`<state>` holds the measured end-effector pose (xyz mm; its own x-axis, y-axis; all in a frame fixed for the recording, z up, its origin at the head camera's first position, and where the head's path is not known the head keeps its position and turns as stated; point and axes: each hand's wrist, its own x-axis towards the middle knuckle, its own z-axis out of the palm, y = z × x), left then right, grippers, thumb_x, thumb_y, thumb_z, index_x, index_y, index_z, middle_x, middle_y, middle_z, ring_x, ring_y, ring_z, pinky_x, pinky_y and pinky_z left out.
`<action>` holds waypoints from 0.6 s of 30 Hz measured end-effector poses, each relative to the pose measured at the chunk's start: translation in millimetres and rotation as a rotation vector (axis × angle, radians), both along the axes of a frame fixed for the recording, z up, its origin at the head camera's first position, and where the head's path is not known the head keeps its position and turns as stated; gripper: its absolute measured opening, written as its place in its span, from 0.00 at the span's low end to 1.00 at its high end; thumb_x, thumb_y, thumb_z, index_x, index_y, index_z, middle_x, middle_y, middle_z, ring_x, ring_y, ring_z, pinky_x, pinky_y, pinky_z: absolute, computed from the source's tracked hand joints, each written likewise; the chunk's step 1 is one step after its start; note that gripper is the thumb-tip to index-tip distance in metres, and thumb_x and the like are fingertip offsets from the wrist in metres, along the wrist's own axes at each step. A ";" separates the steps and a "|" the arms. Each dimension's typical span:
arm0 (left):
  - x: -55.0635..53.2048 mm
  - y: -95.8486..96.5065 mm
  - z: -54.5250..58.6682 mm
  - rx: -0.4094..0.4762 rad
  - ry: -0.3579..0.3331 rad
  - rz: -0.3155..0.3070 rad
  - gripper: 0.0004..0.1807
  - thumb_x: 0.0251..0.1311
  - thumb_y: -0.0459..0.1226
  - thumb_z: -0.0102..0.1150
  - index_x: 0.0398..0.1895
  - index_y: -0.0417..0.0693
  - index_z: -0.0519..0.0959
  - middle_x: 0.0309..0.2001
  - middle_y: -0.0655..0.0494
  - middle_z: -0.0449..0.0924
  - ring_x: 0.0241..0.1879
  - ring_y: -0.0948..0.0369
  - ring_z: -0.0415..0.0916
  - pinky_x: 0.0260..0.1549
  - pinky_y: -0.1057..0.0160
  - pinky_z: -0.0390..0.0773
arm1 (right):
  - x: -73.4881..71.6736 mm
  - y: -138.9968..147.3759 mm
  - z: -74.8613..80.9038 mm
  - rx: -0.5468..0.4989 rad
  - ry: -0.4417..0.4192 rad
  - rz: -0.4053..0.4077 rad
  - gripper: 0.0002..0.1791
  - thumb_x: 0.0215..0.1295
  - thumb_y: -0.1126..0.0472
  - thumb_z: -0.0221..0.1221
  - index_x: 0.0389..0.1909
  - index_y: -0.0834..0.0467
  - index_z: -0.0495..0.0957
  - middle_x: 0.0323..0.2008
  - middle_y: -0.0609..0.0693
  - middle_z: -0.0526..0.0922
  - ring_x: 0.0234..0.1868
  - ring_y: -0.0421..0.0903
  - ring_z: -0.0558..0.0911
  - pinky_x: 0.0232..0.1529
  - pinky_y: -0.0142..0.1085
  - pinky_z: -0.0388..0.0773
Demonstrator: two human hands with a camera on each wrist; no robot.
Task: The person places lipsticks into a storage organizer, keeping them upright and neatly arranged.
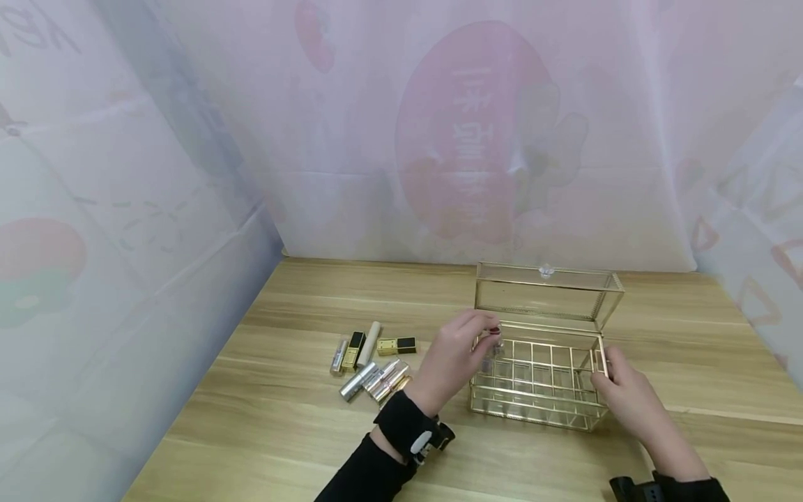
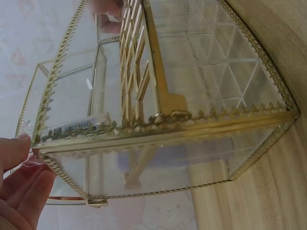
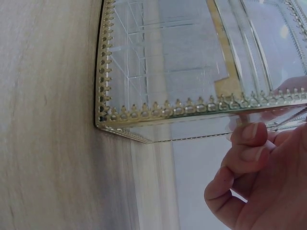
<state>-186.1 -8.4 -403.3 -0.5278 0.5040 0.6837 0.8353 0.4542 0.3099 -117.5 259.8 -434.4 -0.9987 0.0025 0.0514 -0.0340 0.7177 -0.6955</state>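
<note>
A gold-edged glass box (image 1: 533,411) stands on the table, its lid (image 1: 552,279) tilted up at the back. Inside lies a gold grid (image 1: 539,362) of square compartments. My left hand (image 1: 448,359) is at the box's left rim, thumb and fingertips pinching the reddish end of a small clear lipstick tube (image 2: 76,127). The tube carries a barcode label and lies over the left compartments; glass and metal trim partly cover it in the left wrist view. At the opposite end, my right hand (image 1: 630,397) grips the box's right side, with curled fingers (image 3: 249,158) against the frame.
Left of the box lie several lipsticks: a silver tube (image 1: 359,381), a black-and-gold one (image 1: 353,350), another black-and-gold one (image 1: 396,346), and a white tube (image 1: 369,344). My left forearm partly hides the nearest ones. Printed pale curtains (image 1: 351,209) hang behind the wooden table (image 1: 263,432) and beside it.
</note>
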 end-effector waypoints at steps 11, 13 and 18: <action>-3.6 8.3 -9.0 0.000 -0.040 -0.006 0.10 0.57 0.32 0.63 0.43 0.41 0.79 0.45 0.52 0.82 0.45 0.66 0.75 0.46 0.80 0.77 | 0.6 -0.2 -0.9 0.010 0.006 0.000 0.11 0.66 0.67 0.44 0.47 0.66 0.62 0.30 0.59 0.72 0.30 0.54 0.71 0.24 0.37 0.67; -4.5 9.4 -10.4 -0.001 -0.042 -0.006 0.11 0.57 0.32 0.63 0.43 0.41 0.79 0.44 0.53 0.81 0.44 0.67 0.75 0.45 0.81 0.76 | 0.6 -0.1 -1.1 0.009 0.004 -0.001 0.11 0.66 0.67 0.44 0.47 0.66 0.62 0.29 0.59 0.72 0.30 0.54 0.71 0.24 0.37 0.66; -6.6 13.7 -13.4 0.011 -0.037 -0.021 0.12 0.56 0.31 0.63 0.44 0.38 0.79 0.44 0.52 0.81 0.42 0.67 0.76 0.43 0.82 0.77 | 0.6 -0.2 -0.9 0.006 -0.005 -0.004 0.11 0.66 0.66 0.44 0.47 0.66 0.62 0.27 0.57 0.70 0.29 0.53 0.70 0.23 0.36 0.66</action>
